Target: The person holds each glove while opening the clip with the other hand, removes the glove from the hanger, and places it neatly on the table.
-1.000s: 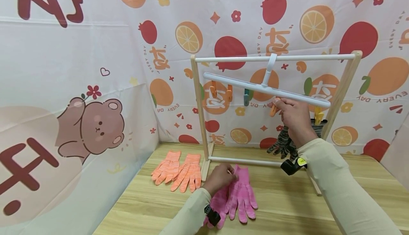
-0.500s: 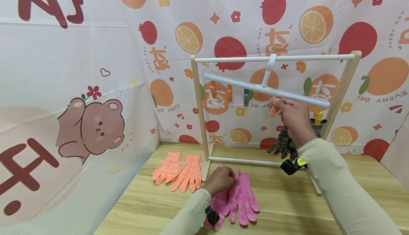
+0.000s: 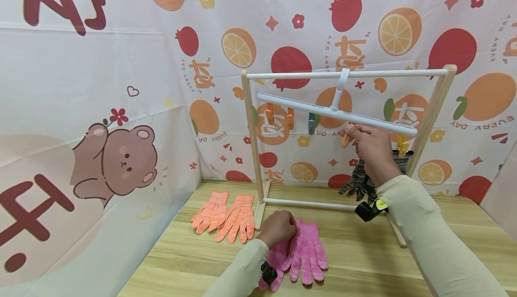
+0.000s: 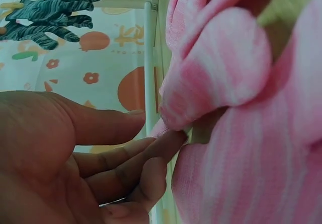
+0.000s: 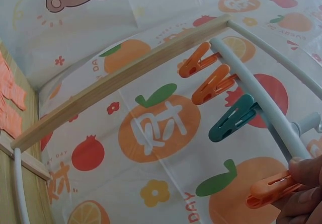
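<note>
A pair of pink gloves [image 3: 308, 248] lies overlapping on the table, cuffs toward the rack. My left hand [image 3: 278, 228] is at the cuffs; in the left wrist view its fingertips [image 4: 176, 139] meet the pink knit, the thumb apart from them. My right hand [image 3: 373, 150] pinches an orange clothespin [image 5: 266, 190] under the white hanger [image 3: 299, 103] between thumb and fingers. The hanger tilts down to the right. Two more orange clothespins [image 5: 214, 84] and a teal clothespin [image 5: 234, 117] hang along it. Grey-black striped gloves [image 3: 355, 180] hang from a yellow clothespin [image 3: 402, 146] at its right end.
The hanger hooks over the top bar of a wooden rack [image 3: 252, 131] standing on the wooden table [image 3: 173, 252]. Left of the rack lie orange gloves [image 3: 238, 218]. A printed cloth [image 3: 218, 153] covers the walls behind and to the left.
My left hand has lowered slightly, and the pink gloves have slid a little toward me. A raised cuff edge near my fingertips has dropped. My right hand keeps its hold on the clothespin.
</note>
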Demonstrator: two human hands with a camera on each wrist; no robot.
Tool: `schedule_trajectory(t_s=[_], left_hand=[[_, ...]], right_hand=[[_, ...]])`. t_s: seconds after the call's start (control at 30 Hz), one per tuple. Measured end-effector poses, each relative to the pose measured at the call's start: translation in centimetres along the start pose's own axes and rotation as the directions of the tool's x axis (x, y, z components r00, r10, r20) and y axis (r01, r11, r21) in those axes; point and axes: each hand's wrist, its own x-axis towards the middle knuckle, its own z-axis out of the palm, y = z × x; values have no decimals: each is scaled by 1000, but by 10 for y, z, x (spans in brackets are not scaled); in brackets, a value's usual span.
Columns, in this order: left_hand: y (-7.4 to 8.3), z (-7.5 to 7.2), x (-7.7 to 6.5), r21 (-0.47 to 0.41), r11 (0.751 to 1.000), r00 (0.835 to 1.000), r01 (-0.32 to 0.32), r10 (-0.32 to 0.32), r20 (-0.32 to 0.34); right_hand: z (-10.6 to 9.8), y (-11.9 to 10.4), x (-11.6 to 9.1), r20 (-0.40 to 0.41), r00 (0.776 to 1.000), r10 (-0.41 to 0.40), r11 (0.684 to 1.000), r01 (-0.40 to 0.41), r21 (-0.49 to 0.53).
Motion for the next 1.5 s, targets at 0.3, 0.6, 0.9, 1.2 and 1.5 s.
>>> schedule_trajectory(t_s=[0.3,0.6,0.9,1.2,1.5], left_hand=[[0,-2,5,-17,1000,998,-2,1,-57],[7,-11,9,-85,996,996,-17,10,-86],[13,-15,12,-81,997,996,-15,8,-92],[22,-18,20,-136,990,996,-34,23,-83],[39,-23,29,-131,990,997,-47,38,-71]], right_hand=[[-1,0,1,13,1000,10,1000,-10,6],[-1,2,0,45,999,-10,1000,9,22],[-2,1,1,97,995,13,1000,-11,-16],[-3,5,1,142,990,22,999,-17,-34],[0,6,0,143,990,-13,999,18,-35]])
